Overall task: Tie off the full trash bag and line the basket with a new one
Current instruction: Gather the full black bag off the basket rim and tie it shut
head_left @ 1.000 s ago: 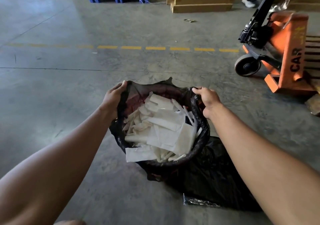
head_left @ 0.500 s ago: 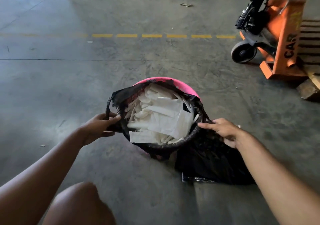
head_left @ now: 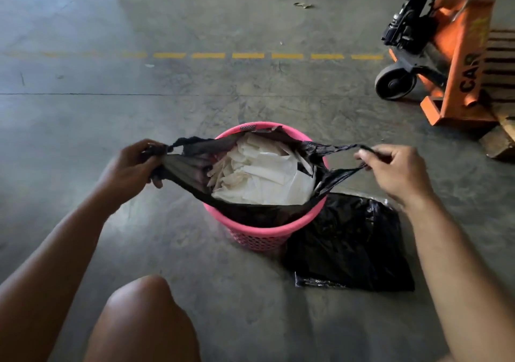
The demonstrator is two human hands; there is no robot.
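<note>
You are crouching on the floor [head_left: 83,166] and your two hands are pulling the full trash bag [head_left: 250,211] open sideways. Your left hand [head_left: 131,169] is closed tight around a bunched handle of the bag, out to the left of the pink basket [head_left: 259,233]. Your right hand [head_left: 395,172] is pinching the other handle, a thin stretched loop, out to the right.

The bag is sitting inside the basket, right between your hands and a little below them. The white paper scraps [head_left: 264,177] are filling it to the top. The bag's mouth is stretching in a long line from left to right, from one hand to the other. Both hands are about the same way from the middle, so neither one is much nearer.

To tie it, I think you are going to need to bring the two handles toward each other over the middle of the paper, then cross them.

The new bag [head_left: 351,244] is lying flat on the floor, touching the basket on your right side, so your right hand is nearer to it. The orange pallet jack [head_left: 457,55] is standing well apart.
</note>
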